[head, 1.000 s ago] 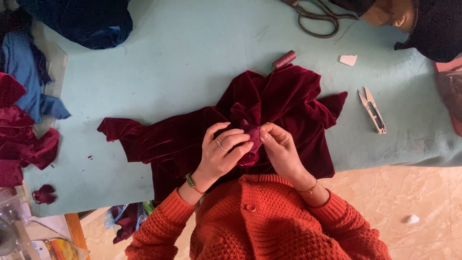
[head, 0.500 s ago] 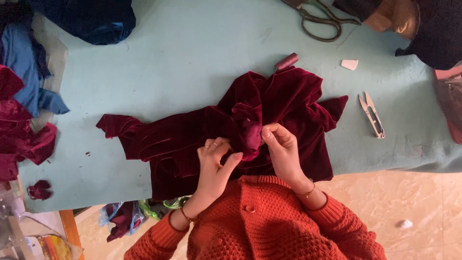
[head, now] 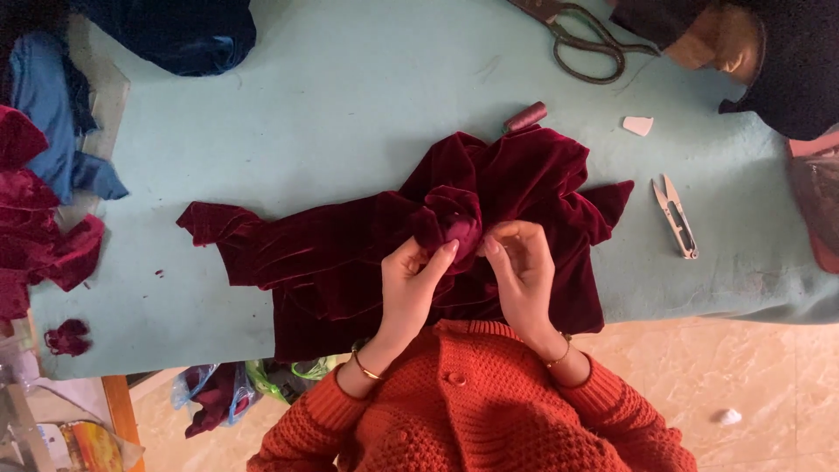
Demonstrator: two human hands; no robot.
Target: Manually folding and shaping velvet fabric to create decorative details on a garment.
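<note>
Both hands rise from lower centre, wrists bent inward. Left hand (head: 418, 284) and right hand (head: 522, 267) each hold a pinching grip on a bunched fold of the dark red velvet cloth (head: 350, 253), spread mid-frame on the pale green bench (head: 350, 114). Thread snips (head: 676, 216) lie right.

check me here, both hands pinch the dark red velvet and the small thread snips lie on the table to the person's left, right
Not quite. The head view shows the thread snips to the person's right, not left. Both the left hand and right hand do pinch the dark red velvet.
</note>
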